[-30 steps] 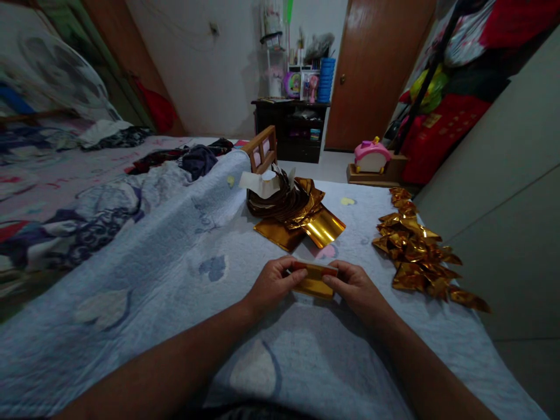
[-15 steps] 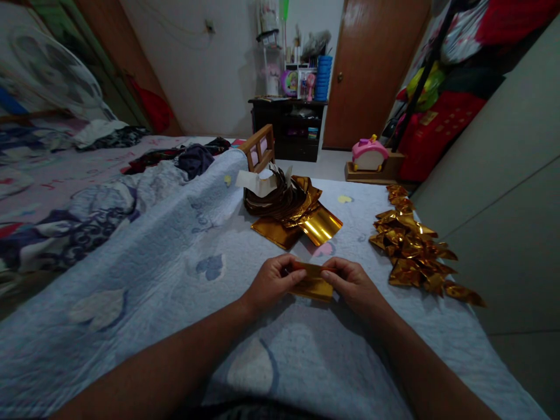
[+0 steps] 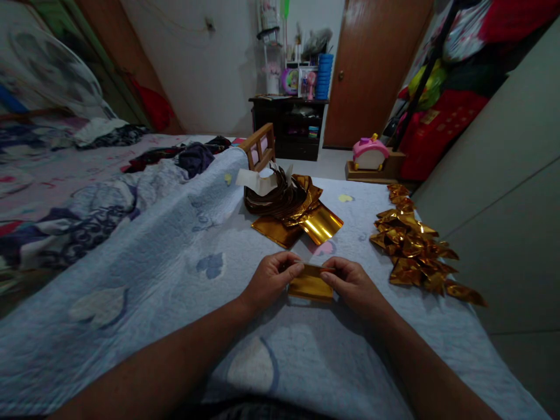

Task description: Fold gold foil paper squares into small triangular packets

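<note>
A small gold foil sheet is held low over the bed between both hands. My left hand pinches its upper left corner between thumb and fingers. At the upper right edge, my right hand grips it the same way. Beyond the hands lies a fanned stack of gold foil sheets with dark and white paper edges. To the right rests a pile of folded gold foil pieces.
A light blue quilt with heart patterns covers the bed. Crumpled clothes lie at the left. Behind the stack stands a small wooden rail. Farther back are a dark cabinet and a pink toy.
My left thumb has shifted slightly up and left along the foil sheet, and more of the sheet's face shows. My right hand has barely moved.
</note>
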Demonstrator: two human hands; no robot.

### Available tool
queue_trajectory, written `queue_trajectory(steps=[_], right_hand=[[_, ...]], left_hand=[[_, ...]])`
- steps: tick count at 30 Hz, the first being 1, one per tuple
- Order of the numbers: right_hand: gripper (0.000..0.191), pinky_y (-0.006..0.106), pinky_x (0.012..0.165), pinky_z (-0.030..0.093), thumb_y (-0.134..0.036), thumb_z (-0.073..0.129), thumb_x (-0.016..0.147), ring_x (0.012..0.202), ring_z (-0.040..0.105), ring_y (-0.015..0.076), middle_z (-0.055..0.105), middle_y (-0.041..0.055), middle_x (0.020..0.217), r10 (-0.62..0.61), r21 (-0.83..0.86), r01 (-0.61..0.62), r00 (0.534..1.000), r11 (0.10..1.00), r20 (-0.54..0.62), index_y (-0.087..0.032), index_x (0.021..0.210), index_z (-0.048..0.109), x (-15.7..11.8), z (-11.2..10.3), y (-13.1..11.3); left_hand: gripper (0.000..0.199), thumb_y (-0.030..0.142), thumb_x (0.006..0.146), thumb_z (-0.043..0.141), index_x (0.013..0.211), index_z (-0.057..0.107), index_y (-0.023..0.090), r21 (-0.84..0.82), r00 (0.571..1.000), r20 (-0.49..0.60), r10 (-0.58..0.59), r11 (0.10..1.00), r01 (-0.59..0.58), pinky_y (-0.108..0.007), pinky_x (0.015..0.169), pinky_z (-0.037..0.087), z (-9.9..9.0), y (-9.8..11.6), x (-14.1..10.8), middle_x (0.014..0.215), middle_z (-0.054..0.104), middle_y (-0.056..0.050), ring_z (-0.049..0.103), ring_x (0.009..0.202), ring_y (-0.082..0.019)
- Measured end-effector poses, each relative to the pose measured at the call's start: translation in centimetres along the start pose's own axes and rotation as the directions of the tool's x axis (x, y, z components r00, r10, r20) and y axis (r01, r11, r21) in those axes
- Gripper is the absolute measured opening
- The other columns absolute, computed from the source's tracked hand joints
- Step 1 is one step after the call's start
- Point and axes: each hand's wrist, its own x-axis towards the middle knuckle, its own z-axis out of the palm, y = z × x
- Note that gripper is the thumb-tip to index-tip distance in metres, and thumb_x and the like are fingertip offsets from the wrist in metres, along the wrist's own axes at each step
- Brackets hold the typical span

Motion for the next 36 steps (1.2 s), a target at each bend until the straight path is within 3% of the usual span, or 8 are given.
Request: queue_trajectory(steps=[12, 36], right_hand=[[0.028, 0.027, 0.060, 0.038, -0.046, 0.070, 0.082, 0.065, 0.050, 0.0145, 0.058, -0.0006, 0.070, 0.045, 0.043, -0.048, 0.997, 0.998, 0.063, -0.018, 0.083, 0.064, -0.11, 0.00, -0.18], [0.026, 0.027, 0.058, 0.036, -0.043, 0.069, 0.082, 0.061, 0.048, 0.0136, 0.055, -0.0018, 0.066, 0.034, 0.035, -0.035, 0.999, 0.999, 0.018, -0.019, 0.078, 0.063, -0.10, -0.04, -0.20]], left_hand=[[0.018, 0.034, 0.086, 0.070, 0.087, 0.070, 0.015, 0.073, 0.999, 0.017, 0.040, 0.996, -0.041, -0.025, 0.067, 0.045, -0.03, -0.20, -0.24, 0.079, 0.065, -0.002, 0.059, 0.072, -0.015], [0.024, 0.039, 0.089, 0.067, 0.086, 0.068, 0.015, 0.118, 0.999, 0.021, 0.043, 0.992, -0.045, -0.027, 0.069, 0.047, -0.01, 0.18, -0.47, 0.080, 0.066, -0.003, 0.061, 0.075, -0.017]])
